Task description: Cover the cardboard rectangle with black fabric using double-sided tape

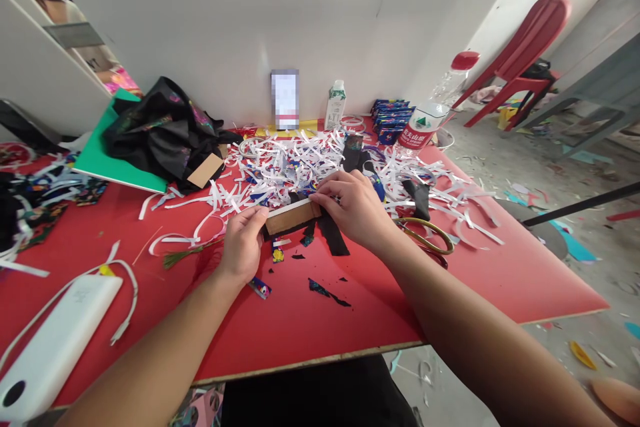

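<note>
A brown cardboard piece with black material along its edges and a white strip on top is held over the red table. My left hand pinches its left end, thumb on the near side. At its right end, the thumb and fingertips of my right hand are pressed together on the top edge. A black strip hangs or lies below my right hand. Small dark scraps lie on the table in front of the cardboard. Behind both hands is a heap of white paper strips.
Scissors lie by my right forearm. A large bottle, a carton and a phone stand at the back. Black fabric rests on a green board. A white power bank with a cable lies at left.
</note>
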Action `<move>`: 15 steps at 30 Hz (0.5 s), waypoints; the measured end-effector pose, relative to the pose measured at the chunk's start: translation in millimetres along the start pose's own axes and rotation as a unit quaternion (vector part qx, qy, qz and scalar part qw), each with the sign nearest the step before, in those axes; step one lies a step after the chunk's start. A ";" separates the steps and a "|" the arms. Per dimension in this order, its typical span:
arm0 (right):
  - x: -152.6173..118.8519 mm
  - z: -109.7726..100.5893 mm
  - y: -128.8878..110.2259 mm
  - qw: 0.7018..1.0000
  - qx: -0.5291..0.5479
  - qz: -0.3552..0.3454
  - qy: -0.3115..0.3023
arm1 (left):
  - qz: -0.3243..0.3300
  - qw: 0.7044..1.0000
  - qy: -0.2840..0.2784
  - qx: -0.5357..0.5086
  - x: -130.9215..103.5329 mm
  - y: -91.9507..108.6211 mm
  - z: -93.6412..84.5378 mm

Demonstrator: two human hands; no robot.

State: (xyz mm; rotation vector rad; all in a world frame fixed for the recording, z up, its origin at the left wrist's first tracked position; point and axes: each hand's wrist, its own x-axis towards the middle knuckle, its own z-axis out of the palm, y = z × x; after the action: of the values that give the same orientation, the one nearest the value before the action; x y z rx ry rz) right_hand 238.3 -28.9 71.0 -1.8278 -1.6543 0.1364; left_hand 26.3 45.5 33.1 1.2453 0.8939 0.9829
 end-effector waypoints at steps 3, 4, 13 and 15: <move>-2.2 -1.3 -1.4 0.998 -0.009 -0.063 -0.024 | -0.051 0.997 -0.065 0.003 -1.1 6.8 0.9; -3.0 -1.3 -2.5 0.996 -0.012 -0.082 -0.035 | -0.063 0.995 -0.081 0.009 -1.6 8.1 1.4; -6.0 0.9 -7.4 0.993 -0.019 -0.113 -0.035 | -0.043 0.996 -0.055 0.062 -2.3 0.7 3.5; -5.6 1.4 -5.1 0.993 -0.011 -0.116 -0.027 | -0.033 0.996 -0.047 0.069 -2.2 -0.2 3.3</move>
State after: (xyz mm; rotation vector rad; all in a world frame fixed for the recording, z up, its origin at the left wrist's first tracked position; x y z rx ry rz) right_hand 232.2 -33.6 70.6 -1.6452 -1.8996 0.0663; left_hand 28.7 42.3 33.3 1.3593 0.9344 0.8144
